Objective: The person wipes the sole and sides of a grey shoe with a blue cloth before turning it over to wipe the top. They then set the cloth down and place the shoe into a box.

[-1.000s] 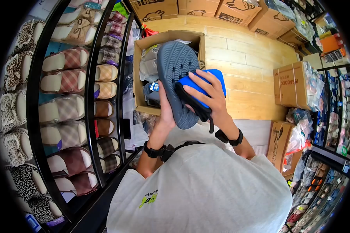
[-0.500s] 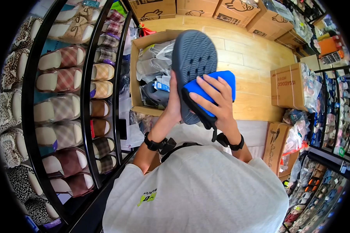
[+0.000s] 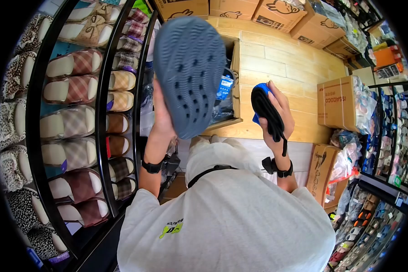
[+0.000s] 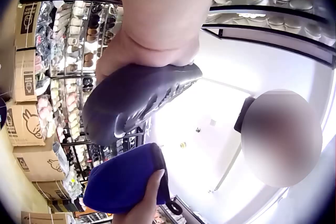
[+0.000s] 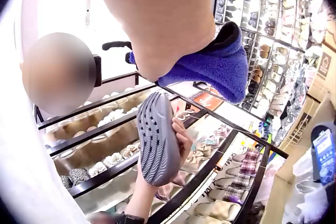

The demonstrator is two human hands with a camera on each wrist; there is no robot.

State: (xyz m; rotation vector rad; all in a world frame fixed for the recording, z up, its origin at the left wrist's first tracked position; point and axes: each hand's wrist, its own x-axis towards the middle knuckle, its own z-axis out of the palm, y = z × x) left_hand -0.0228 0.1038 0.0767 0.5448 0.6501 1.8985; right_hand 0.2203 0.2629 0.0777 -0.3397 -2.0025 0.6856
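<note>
A dark grey slipper (image 3: 190, 77) is raised toward the head camera, its ridged, holed sole facing up. My left hand (image 3: 162, 115) grips it along its left edge. In the right wrist view, fingers wrap one side of the slipper (image 5: 156, 140). To the right, my right hand (image 3: 282, 113) holds a fuzzy blue mitt-like cloth (image 4: 126, 178) with a black band and a cord loop. The cloth (image 5: 210, 69) stands apart from the sole. Below the slipper, an open carton (image 3: 236, 88) is partly covered; a blue tag (image 3: 224, 87) on a packed item shows inside it.
A black-framed rack (image 3: 105, 104) with rows of slippers stands close on the left. Cardboard boxes line the back, and another carton (image 3: 335, 102) is at the right, near shelves (image 3: 390, 122) of footwear. Wooden floor (image 3: 276, 59) lies between.
The cloth was against the sole; my right hand has pulled it away to the right and turned it. My left hand has moved the slipper left and up, nearer the head camera.
</note>
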